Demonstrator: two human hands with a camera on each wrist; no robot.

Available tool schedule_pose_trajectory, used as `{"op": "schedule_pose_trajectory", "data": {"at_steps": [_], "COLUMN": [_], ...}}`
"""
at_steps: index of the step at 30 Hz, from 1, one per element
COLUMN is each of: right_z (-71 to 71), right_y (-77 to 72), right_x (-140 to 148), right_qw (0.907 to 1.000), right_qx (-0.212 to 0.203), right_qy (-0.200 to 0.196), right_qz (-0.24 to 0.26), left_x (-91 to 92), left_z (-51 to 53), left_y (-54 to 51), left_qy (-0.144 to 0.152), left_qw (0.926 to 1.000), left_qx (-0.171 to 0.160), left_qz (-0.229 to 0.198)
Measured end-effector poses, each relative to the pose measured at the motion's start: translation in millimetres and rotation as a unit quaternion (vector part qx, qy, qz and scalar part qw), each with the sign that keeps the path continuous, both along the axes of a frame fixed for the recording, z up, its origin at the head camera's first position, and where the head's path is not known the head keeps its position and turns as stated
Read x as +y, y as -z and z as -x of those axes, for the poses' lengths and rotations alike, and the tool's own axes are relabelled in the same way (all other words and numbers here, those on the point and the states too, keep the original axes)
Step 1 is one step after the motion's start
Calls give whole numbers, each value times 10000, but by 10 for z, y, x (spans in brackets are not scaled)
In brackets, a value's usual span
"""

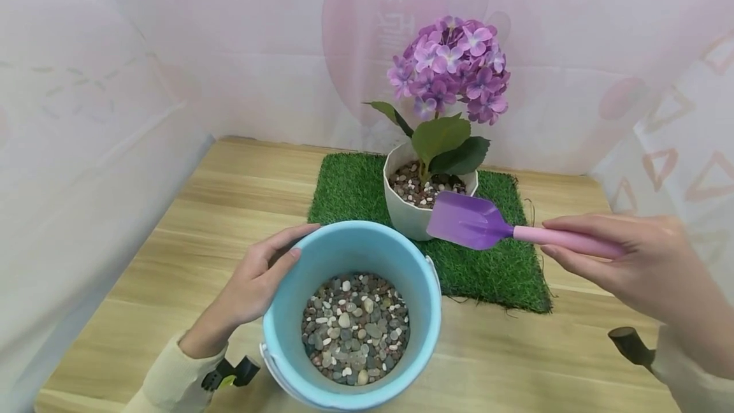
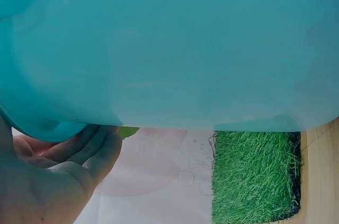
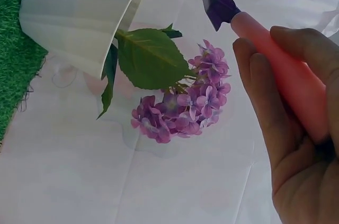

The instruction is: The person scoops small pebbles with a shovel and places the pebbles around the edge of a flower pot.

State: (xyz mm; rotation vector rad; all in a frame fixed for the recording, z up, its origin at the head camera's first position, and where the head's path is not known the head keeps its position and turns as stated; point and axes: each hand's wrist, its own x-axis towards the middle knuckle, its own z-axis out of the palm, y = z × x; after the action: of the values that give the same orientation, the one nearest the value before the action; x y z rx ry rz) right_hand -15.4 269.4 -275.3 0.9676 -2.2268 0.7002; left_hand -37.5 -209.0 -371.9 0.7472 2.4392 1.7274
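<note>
Left hand (image 1: pixel 249 285): fingers extended, laid against the outer left side of the blue bucket (image 1: pixel 344 253), which contains mixed pebbles (image 1: pixel 355 330) and sits at the near side of the bench (image 1: pixel 189 253). Right hand (image 1: pixel 642 260): gripping the pink handle (image 1: pixel 573 242) of the purple shovel (image 1: pixel 487 227), blade aloft near, and apart from, the white pot (image 1: pixel 404 212) on the green mat (image 1: pixel 346 183).

The left forearm, in a pale sleeve (image 1: pixel 178 378), reaches in from the table's (image 1: pixel 189 241) near edge, left of its middle. The left hand (image 1: pixel 258 279) rests against the outside of a bucket (image 1: pixel 355 250), fingers nearly straight, thumb at the rim. The right forearm comes from the near right corner; the right hand (image 1: pixel 642 260), raised above the right edge, grips a shovel (image 1: pixel 470 222) between thumb and fingers.
</note>
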Motion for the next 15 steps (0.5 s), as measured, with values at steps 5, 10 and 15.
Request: {"op": "schedule_pose_trajectory", "data": {"at_steps": [5,10,15], "right_z": [32,67,111], "right_y": [26,34,40], "right_x": [-13,-71,-153], "right_qw": [10000,9997,9979], "right_qx": [-3,2,-71], "right_qy": [-39,-234,-563], "right_qz": [-1,116,316], "left_x": [33,61,65], "left_z": [-5,45,112], "left_y": [-22,-53,-74], "left_qy": [-29,27,85], "left_qw": [9999,9998,9997], "left_qx": [11,10,-27], "left_qz": [103,184,215]}}
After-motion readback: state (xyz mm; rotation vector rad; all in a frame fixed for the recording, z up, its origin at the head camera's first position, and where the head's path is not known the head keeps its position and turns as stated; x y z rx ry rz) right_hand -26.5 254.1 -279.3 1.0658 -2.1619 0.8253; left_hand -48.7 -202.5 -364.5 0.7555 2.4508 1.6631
